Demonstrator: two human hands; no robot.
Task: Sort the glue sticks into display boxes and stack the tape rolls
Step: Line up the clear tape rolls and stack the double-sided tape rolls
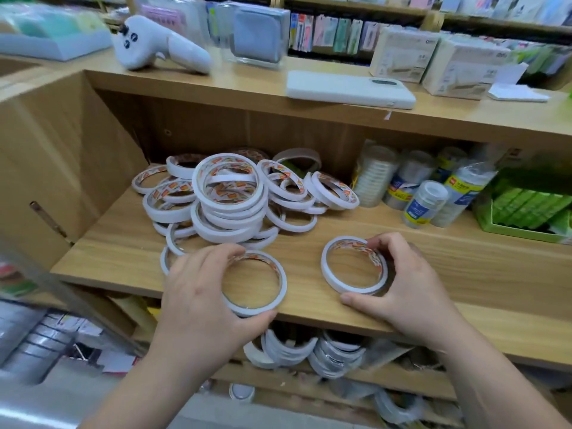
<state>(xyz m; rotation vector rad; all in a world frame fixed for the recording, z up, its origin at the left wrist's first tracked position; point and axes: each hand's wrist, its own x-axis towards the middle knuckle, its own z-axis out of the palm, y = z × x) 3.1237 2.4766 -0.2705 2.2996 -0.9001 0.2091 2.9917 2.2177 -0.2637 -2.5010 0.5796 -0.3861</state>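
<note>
Left hand (198,292) and right hand (402,283) each gripping a flat white tape ring; risks nudging the leaning heap of white tape rolls (232,196) over

Single head-worn wide-angle view, facing forward and down, close to the wooden shelf (433,274), both hands at lower frame, edges distorted

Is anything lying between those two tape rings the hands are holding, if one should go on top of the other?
Nothing visible. Only bare shelf lies between the left hand's roll and the right hand's roll; the pile sits farther back.
</note>
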